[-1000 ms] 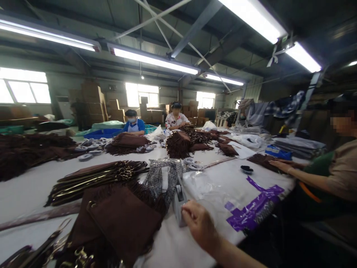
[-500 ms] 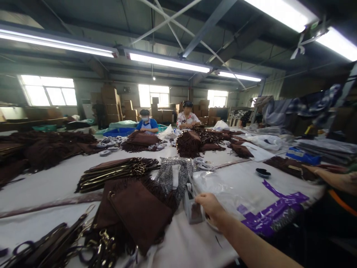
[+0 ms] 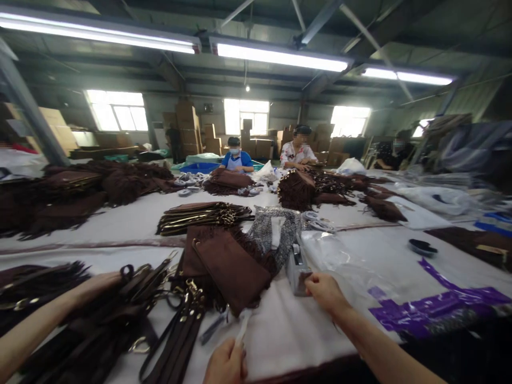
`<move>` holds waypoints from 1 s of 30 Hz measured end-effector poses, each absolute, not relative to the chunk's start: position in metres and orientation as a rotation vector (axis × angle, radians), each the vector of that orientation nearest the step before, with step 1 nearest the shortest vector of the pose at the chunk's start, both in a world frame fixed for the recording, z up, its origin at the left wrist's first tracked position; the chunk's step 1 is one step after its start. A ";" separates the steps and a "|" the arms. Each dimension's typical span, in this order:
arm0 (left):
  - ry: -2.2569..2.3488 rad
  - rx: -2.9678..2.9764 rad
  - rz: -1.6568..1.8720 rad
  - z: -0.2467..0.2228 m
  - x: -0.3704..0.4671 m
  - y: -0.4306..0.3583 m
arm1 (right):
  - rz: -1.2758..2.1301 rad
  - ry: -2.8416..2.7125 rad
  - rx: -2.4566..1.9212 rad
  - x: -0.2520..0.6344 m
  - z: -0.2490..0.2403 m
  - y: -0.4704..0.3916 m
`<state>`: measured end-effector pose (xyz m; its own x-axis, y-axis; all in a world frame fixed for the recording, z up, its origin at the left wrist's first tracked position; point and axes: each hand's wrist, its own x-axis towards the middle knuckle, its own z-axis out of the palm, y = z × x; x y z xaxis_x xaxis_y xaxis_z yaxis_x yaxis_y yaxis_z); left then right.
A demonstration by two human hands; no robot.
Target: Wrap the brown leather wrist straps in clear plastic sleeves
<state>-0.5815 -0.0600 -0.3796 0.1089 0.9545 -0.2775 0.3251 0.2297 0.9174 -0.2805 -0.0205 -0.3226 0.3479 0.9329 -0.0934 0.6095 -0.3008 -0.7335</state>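
A long white cloth-covered table [image 3: 280, 330] lies under both my hands. A flat brown suede fringed bag [image 3: 232, 269] lies just left of my right hand [image 3: 326, 292]. That hand's fingertips touch a small grey tape dispenser [image 3: 296, 264] directly ahead; I cannot tell if they grip it. My left hand [image 3: 226, 367], nearest me, is closed around a pale narrow strip [image 3: 243, 326].

A single camera sits on the person's head and looks forward across a long white table [image 3: 120, 224], tilted only slightly down, so roof lights [image 3: 280, 56] and far windows [image 3: 246, 114] fill the upper half. The near table edge and the person's forearms lie close at the bottom; seated workers [image 3: 236, 159] are well off at the far end. No second view shares the scene.
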 end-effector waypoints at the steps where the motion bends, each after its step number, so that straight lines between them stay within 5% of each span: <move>1: 1.423 1.275 0.740 -0.379 -0.580 -0.064 | 0.689 -1.359 -2.033 -0.279 -0.321 -0.021; 6: 1.511 1.276 0.770 -0.374 -0.576 -0.078 | 0.682 -1.573 -1.984 -0.301 -0.313 -0.046; 14: 1.649 1.637 0.794 -0.368 -0.579 -0.092 | 1.325 -1.909 -1.416 -0.405 -0.308 -0.066; 30: 1.791 1.933 0.894 -0.393 -0.590 -0.106 | 1.450 -1.669 -1.750 -0.460 -0.333 -0.041</move>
<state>-0.5905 -0.1059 -0.3930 -0.0014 0.9786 0.2059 0.7528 -0.1344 0.6443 -0.4596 -0.0410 -0.3335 -0.1980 0.8784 -0.4350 0.5534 -0.2661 -0.7893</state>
